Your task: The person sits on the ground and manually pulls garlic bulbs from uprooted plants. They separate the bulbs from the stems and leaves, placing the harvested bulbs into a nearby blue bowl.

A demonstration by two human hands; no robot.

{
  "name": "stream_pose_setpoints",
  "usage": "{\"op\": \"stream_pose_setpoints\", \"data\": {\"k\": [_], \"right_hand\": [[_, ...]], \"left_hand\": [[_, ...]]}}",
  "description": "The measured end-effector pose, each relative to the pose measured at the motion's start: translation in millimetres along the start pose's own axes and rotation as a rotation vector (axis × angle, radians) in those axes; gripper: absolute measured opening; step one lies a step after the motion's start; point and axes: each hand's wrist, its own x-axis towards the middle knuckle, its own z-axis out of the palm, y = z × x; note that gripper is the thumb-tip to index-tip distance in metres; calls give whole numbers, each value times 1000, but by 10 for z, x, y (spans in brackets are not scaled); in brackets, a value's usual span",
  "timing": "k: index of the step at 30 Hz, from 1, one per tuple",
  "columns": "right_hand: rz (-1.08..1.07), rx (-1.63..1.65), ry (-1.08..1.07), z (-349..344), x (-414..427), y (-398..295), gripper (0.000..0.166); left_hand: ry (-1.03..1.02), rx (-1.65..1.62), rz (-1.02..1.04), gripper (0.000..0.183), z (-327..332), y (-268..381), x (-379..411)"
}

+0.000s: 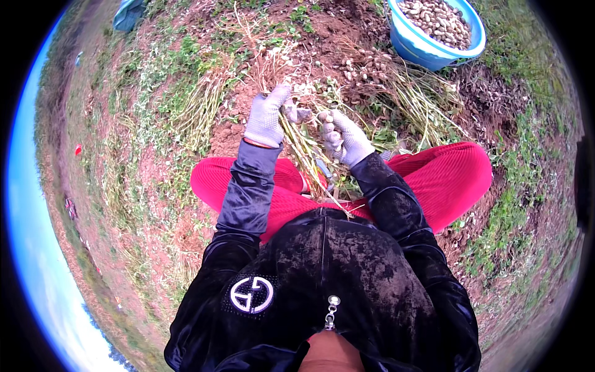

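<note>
My left hand, in a pale dotted work glove, is closed around a bundle of peanut plants. Their stems hang down towards my lap and their roots point away from me. To its right, my right hand, gloved alike, has curled fingers with several peanut pods at the fingertips. Another heap of pulled peanut plants lies beyond my right hand, its pods at the far end. A blue plastic tub at the upper right holds many picked peanuts.
My crossed legs in red ribbed trousers frame the work area. Stripped stems lie on the soil to the left. A blue-green bag is at the upper left, and a small red object lies farther off.
</note>
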Motion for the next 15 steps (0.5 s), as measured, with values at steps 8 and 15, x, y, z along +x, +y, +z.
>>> {"op": "stream_pose_setpoints", "data": {"k": [8,15], "right_hand": [[-562,-964,363,354,70,-280,8],[-609,46,147,134,264,-929,9]], "left_hand": [[-627,-454,-184,19,-82,-151,-154],[-466,-189,-158,14,92,-20,-1]]}}
